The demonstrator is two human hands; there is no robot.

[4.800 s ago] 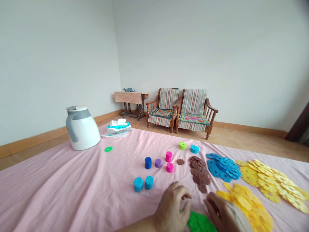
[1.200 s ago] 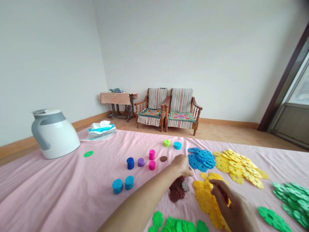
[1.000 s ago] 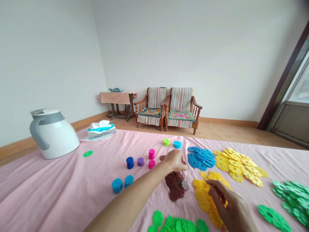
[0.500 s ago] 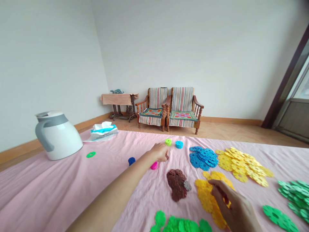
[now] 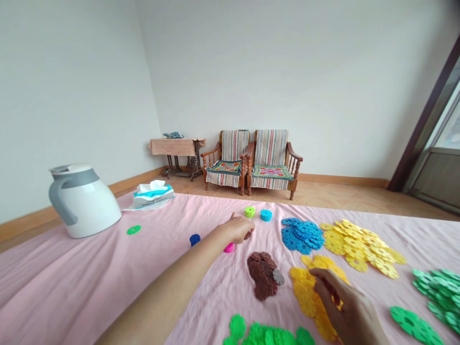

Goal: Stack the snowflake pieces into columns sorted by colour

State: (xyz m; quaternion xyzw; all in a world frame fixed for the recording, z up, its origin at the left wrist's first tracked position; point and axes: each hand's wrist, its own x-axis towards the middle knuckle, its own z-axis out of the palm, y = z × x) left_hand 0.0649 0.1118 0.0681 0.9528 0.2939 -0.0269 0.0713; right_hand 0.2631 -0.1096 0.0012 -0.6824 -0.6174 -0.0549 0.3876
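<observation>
Over the pink cloth (image 5: 154,268), my left hand (image 5: 239,228) is stretched forward with its fingers closed on a brown snowflake disc (image 5: 247,235). Just beyond it are a lime-green stack (image 5: 249,212) and a light-blue stack (image 5: 266,215) of discs. A pink stack (image 5: 229,247) lies partly behind my left forearm; a dark-blue stack (image 5: 194,239) stands to its left. My right hand (image 5: 348,304) hovers by the orange-yellow disc pile (image 5: 304,287), fingers curled around a reddish-brown piece that looks like brown discs, mostly hidden. Between the hands lies the brown disc pile (image 5: 264,275), a grey-brown disc (image 5: 278,277) at its edge.
Further piles are blue (image 5: 302,235), yellow (image 5: 359,244), dark green (image 5: 440,292) and bright green (image 5: 269,334). One green disc (image 5: 133,230) lies alone at left, near a white jug (image 5: 89,206) and a tissue pack (image 5: 153,195). Two wooden armchairs (image 5: 271,163) stand beyond the cloth.
My left hand has shifted slightly to the right, and the brown disc at its fingertips shows a little more. My right hand stays almost where it was. The view has moved very slightly.
</observation>
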